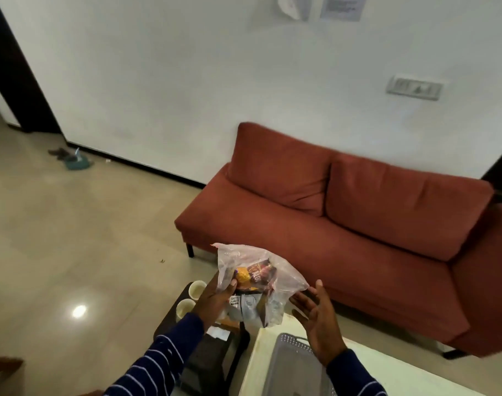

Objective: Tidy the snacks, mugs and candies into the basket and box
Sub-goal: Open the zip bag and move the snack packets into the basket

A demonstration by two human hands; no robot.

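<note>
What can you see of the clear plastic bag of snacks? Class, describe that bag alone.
The clear plastic bag is thin, crinkled and see-through, held upright in the air in front of the red sofa. Inside are several snack packets in orange, brown and black-and-white. Its mouth at the top looks loosely bunched. The left hand grips its left side; the right hand, fingers spread, is at its right edge.
</note>
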